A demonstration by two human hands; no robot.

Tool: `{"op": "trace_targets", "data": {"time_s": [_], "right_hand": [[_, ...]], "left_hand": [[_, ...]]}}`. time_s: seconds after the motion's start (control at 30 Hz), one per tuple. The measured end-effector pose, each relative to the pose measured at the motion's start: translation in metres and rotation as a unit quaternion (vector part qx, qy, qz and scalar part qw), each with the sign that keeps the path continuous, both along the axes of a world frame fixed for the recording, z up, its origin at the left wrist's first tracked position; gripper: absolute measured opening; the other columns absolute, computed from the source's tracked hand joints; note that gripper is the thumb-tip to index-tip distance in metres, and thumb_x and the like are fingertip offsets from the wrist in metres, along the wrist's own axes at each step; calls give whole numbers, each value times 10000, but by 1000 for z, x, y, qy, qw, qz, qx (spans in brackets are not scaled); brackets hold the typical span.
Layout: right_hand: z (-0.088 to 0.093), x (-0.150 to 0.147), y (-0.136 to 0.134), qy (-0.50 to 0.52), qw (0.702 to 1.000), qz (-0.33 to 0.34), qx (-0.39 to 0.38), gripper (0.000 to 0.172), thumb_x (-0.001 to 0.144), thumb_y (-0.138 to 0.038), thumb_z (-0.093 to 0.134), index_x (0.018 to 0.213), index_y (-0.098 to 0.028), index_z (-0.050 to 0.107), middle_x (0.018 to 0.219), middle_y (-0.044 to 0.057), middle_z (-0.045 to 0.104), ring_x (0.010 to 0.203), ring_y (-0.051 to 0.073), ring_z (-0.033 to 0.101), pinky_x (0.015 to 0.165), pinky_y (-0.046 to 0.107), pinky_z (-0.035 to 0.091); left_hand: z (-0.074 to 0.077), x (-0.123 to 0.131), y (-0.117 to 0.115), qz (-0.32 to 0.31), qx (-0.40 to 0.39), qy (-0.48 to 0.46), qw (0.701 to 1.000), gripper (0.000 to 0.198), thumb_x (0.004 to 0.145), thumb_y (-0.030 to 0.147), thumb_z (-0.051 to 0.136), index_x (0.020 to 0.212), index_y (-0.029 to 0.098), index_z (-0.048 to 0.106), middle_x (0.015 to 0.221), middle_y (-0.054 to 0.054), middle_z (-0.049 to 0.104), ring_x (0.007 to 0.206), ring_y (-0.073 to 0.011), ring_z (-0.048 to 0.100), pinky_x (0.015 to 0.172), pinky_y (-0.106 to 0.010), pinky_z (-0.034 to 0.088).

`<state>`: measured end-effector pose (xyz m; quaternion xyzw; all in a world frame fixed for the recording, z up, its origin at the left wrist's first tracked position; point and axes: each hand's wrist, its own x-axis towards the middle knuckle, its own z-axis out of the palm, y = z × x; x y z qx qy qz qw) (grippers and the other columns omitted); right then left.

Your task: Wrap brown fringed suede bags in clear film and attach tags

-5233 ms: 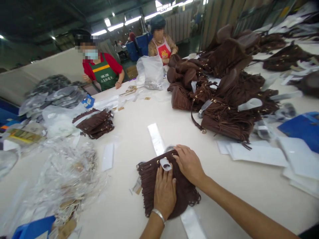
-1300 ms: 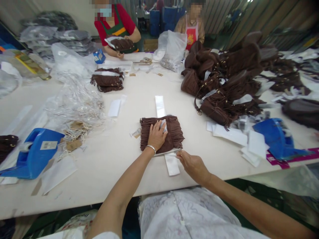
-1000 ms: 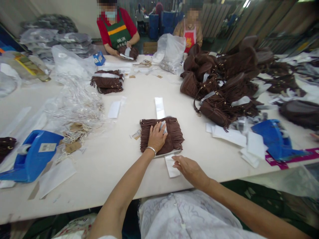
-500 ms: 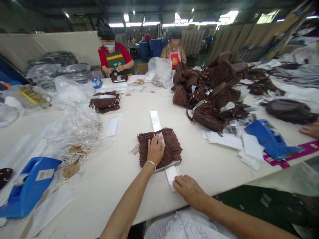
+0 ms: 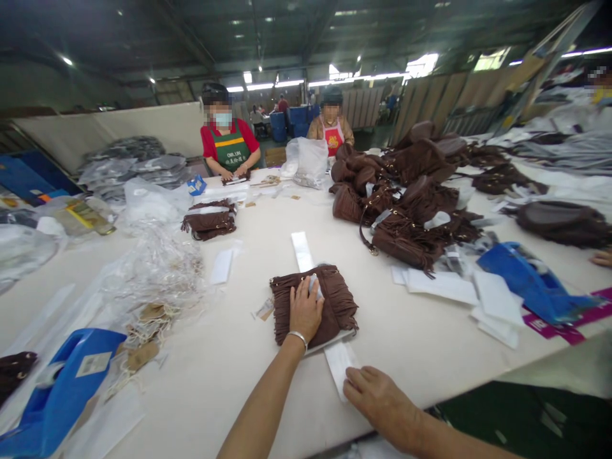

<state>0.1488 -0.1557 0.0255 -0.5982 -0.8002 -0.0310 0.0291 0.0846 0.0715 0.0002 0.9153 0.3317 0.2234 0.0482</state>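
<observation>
A brown fringed handbag point(image 5: 335, 299) lies flat on the white table before me. My left hand point(image 5: 306, 309) rests on top of it, fingers stretched out, beside a small pale wrapped piece near the bag's upper edge. Under the bag runs a white paper strip point(image 5: 301, 252), showing beyond its far side and again at its near side. At the strip's near end my right hand point(image 5: 377, 398) is closed, fingertips on the paper edge. Next to the bag's left side lies a small tan tag point(image 5: 264, 310) in clear plastic.
Brown bags point(image 5: 406, 210) are heaped at the right, near white paper sheets point(image 5: 440, 287) and a blue tape dispenser point(image 5: 535, 280). Another blue dispenser point(image 5: 67, 389), corded tags point(image 5: 143, 354) and clear plastic bags point(image 5: 157, 261) lie left. Two co-workers point(image 5: 232, 150) sit opposite.
My view has tilted up, so the table sits lower in the picture. Both hands keep their places on the handbag and the strip. A co-worker's hands have shifted over a brown bag.
</observation>
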Motion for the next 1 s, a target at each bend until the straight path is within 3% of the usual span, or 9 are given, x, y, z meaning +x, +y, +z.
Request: {"op": "trace_targets", "data": {"time_s": [0.23,0.4,0.53,0.63,0.87,1.0], "right_hand": [[8,-1,-7,3,999,-28,-42,330,725,31,503,980,-171,559,1282,139,607,831,199,666,738,306,532],[-9,2,-10,40,993,-33,-102,534,628,13,506,1127,-168,564,1403,192,506,902,244,695,765,325,561],[-15,3,-13,90,988,-54,-115,533,647,-4,499,1139,-194,574,1458,194,437,958,260,697,783,324,565],[-4,3,-13,116,981,-51,-146,492,665,-15,511,1119,-189,585,1467,202,418,999,273,690,789,326,570],[45,0,-15,175,971,-28,-162,407,687,7,517,1039,-163,632,1436,199,465,1228,276,562,949,309,513],[57,2,-18,205,958,-34,-198,413,643,24,491,978,-176,623,1453,157,463,1277,264,518,979,317,487]], "left_hand": [[-2,0,0,3,-3,-4,1000,508,965,312,399,1467,254,340,1546,-83,354,1423,-240,319,1171,-529,273],[-2,0,0,8,10,-9,1000,512,954,299,416,1462,267,353,1533,-75,378,1412,-236,345,1161,-517,308],[-4,0,0,9,16,-12,1000,506,959,300,403,1461,270,355,1534,-72,376,1412,-231,345,1159,-511,316],[-4,0,-1,8,16,-12,1000,501,962,303,399,1460,268,357,1536,-71,373,1414,-232,342,1161,-513,311],[-3,0,-1,6,13,-13,1000,508,956,293,414,1459,256,359,1533,-79,378,1407,-237,352,1155,-513,318],[-3,0,-1,4,3,-17,1000,508,959,294,408,1462,257,353,1533,-87,376,1414,-244,338,1161,-528,295]]}}
